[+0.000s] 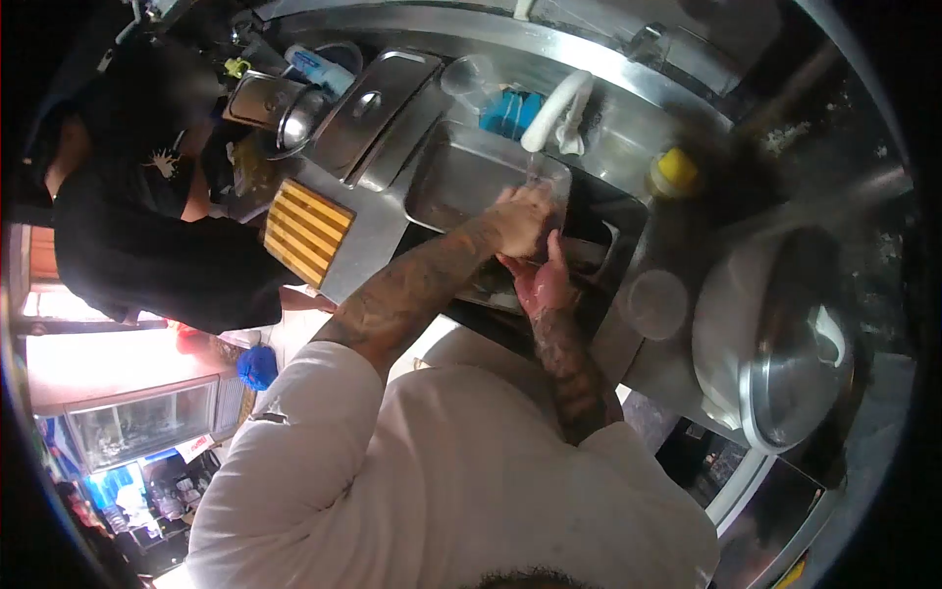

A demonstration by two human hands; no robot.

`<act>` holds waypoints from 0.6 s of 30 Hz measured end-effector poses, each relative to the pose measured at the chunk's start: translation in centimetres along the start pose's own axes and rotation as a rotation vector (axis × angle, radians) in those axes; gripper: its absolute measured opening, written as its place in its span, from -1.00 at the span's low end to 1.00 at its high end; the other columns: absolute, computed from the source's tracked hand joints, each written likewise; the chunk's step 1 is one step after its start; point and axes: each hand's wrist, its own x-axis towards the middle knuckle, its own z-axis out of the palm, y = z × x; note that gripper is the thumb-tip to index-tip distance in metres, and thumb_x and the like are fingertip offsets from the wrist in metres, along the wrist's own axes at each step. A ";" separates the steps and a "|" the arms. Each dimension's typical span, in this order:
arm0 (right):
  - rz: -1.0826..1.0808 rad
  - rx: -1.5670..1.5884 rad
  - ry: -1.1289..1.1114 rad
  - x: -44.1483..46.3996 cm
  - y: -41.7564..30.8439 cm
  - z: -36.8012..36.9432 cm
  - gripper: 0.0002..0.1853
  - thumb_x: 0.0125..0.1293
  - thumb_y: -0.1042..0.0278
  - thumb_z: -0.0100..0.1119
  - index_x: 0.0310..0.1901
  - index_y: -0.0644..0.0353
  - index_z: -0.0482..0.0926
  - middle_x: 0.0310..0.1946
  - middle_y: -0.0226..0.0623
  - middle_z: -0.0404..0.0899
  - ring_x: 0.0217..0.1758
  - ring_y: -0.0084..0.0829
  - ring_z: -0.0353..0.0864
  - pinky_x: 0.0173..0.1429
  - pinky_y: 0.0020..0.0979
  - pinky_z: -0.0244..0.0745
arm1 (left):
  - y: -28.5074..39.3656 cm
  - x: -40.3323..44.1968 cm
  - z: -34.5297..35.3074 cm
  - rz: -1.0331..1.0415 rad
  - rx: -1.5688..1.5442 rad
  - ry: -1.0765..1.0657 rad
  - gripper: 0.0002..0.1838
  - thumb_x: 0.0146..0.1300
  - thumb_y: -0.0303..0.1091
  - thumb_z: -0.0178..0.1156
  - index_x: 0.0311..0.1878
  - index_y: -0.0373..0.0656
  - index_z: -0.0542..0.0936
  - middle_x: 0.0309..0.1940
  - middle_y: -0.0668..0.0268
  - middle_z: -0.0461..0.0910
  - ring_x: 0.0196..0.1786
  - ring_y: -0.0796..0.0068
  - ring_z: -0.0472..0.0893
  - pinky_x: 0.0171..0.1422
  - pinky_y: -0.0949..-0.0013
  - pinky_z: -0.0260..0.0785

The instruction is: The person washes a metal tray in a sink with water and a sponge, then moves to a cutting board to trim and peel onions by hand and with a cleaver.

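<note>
Water runs from a white-wrapped tap [557, 116] over my left hand [523, 218], whose back faces up. Its fingers are bent inward and their tips are hidden, so I cannot make out what they hold, if anything. Just below it, my right hand [540, 283] is wet and open, thumb and fingers apart. A rectangular steel pan [446, 182] sits under the tap, with my left hand over its near right part. Beneath both hands is the dark sink [599, 201]; another metal piece in it is partly covered by my hands.
A striped wooden board [309, 233] and steel pans with lids [378, 103] stand left. Behind the pan are a clear container [471, 77] and a blue item [510, 115]. At right are a yellow-topped item [675, 173] and a large lidded pot [731, 324]. A person in black [162, 245] stands left.
</note>
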 end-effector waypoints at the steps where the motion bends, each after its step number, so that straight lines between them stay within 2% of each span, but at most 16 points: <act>1: 0.042 -0.033 0.013 -0.6 0.0 -0.1 -0.56 0.57 0.01 -0.01 0.33 0.03 0.33 0.22 -0.25 0.48 0.18 -0.19 0.60 -0.04 -0.09 0.74 | -0.1 0.1 0.4 -0.028 0.110 0.136 -0.37 0.30 -0.23 0.10 0.43 -0.24 0.37 0.50 0.04 0.26 0.55 -0.01 0.23 0.58 -0.17 0.01; 2: 0.085 -0.066 0.023 -0.9 -0.2 0.0 -0.54 0.57 0.00 -0.03 0.36 0.02 0.31 0.25 -0.24 0.45 0.20 -0.18 0.59 0.00 -0.05 0.74 | -0.3 0.6 0.8 -0.021 0.109 0.138 -0.37 0.30 -0.23 0.10 0.43 -0.24 0.37 0.50 0.04 0.26 0.55 -0.01 0.23 0.58 -0.17 0.01; 4: 0.060 -0.070 0.002 -0.7 -0.6 -0.2 -0.52 0.58 -0.01 -0.04 0.38 0.02 0.28 0.28 -0.24 0.42 0.25 -0.17 0.55 0.02 0.01 0.74 | -0.2 1.1 0.7 -0.081 0.198 -0.105 -0.27 0.38 -0.19 0.03 0.56 -0.24 0.13 0.59 0.04 0.08 0.64 0.03 0.04 0.65 -0.20 -0.18; 5: 0.011 -0.103 -0.032 -0.6 -0.8 -0.3 -0.52 0.58 0.00 -0.04 0.37 0.07 0.30 0.27 -0.22 0.44 0.23 -0.14 0.57 0.06 0.03 0.72 | 0.3 1.6 1.1 -0.023 0.160 -0.184 -0.30 0.45 -0.16 -0.04 0.55 -0.28 0.12 0.61 0.07 0.04 0.66 0.09 0.01 0.64 -0.29 -0.26; 6: -0.039 -0.136 -0.064 -0.6 -1.1 -0.3 -0.52 0.58 0.01 -0.04 0.36 0.12 0.33 0.26 -0.20 0.47 0.21 -0.11 0.59 0.10 0.04 0.70 | 0.5 1.5 1.2 -0.012 0.163 -0.191 -0.30 0.45 -0.16 -0.04 0.55 -0.28 0.12 0.61 0.07 0.04 0.66 0.09 0.01 0.64 -0.29 -0.26; 8: -0.029 -0.147 -0.071 -0.5 -1.8 -0.5 -0.53 0.59 0.02 -0.05 0.35 0.10 0.33 0.26 -0.22 0.46 0.21 -0.12 0.59 0.09 0.03 0.70 | 0.4 1.0 1.3 0.104 -0.328 -0.022 -0.34 0.50 -0.11 -0.06 0.55 -0.22 0.15 0.61 0.13 0.07 0.66 0.17 0.02 0.63 -0.33 -0.27; 9: -0.008 -0.170 -0.083 -0.8 -2.2 -0.5 -0.55 0.59 0.02 -0.05 0.34 0.08 0.33 0.25 -0.24 0.46 0.21 -0.13 0.59 0.08 0.03 0.71 | 0.1 0.9 1.0 0.111 -0.332 -0.027 -0.34 0.50 -0.11 -0.06 0.55 -0.22 0.15 0.61 0.13 0.07 0.66 0.17 0.02 0.63 -0.33 -0.27; 11: -0.009 -0.246 -0.059 -1.6 -2.6 0.7 -0.56 0.59 0.02 -0.06 0.34 0.06 0.32 0.25 -0.25 0.46 0.21 -0.15 0.59 0.06 0.02 0.72 | -0.9 0.8 0.0 0.014 0.106 -0.037 -0.35 0.51 -0.02 -0.04 0.54 -0.15 0.22 0.60 0.19 0.11 0.65 0.23 0.05 0.64 -0.28 -0.20; 12: -0.005 -0.320 -0.041 -1.6 -2.7 1.2 -0.57 0.59 0.02 -0.07 0.34 0.04 0.32 0.25 -0.26 0.46 0.21 -0.17 0.60 0.05 0.01 0.72 | -1.1 0.8 -0.1 0.012 0.107 -0.029 -0.35 0.51 -0.02 -0.04 0.54 -0.15 0.22 0.60 0.19 0.11 0.65 0.23 0.05 0.64 -0.28 -0.20; 14: -0.032 -0.321 -0.053 -1.6 -2.8 1.2 -0.60 0.60 0.05 -0.08 0.33 0.00 0.33 0.23 -0.27 0.48 0.19 -0.18 0.62 0.01 0.01 0.74 | -1.5 0.2 0.1 0.118 0.237 0.095 -0.33 0.49 0.05 0.00 0.54 -0.08 0.24 0.61 0.21 0.10 0.66 0.25 0.03 0.67 -0.14 -0.18; 18: -0.021 -0.276 0.035 -2.4 -3.6 -0.9 -0.61 0.60 0.08 -0.07 0.32 0.02 0.33 0.20 -0.24 0.50 0.13 -0.16 0.65 -0.05 -0.01 0.76 | -4.8 -1.0 -0.9 0.214 0.171 0.065 -0.29 0.48 0.15 -0.05 0.52 -0.11 0.27 0.61 0.22 0.09 0.66 0.22 0.03 0.67 -0.14 -0.20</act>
